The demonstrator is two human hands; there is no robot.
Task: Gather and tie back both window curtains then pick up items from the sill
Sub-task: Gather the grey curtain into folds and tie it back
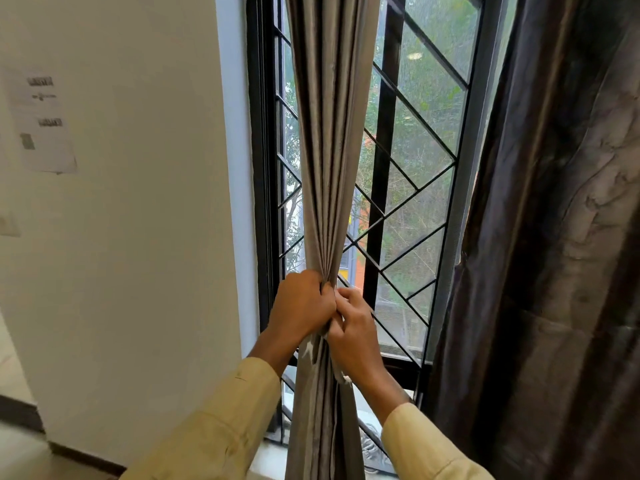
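The left curtain [329, 133], grey-beige, hangs bunched into a narrow column of pleats in front of the window. My left hand [301, 303] grips the bunch at about waist height, fingers curled round it. My right hand [353, 330] is pressed against the same bunch just below and to the right, pinching the fabric folds. The right curtain [554, 237], darker brown, hangs loose along the right side. A bit of the sill [273, 455] shows low down, mostly hidden by the curtain and my sleeves.
A black window frame and diagonal metal grille [408, 188] stand behind the curtain. A white wall [138, 237] with a taped paper notice [41, 123] fills the left. A patterned item [372, 445] lies low by the sill, partly hidden.
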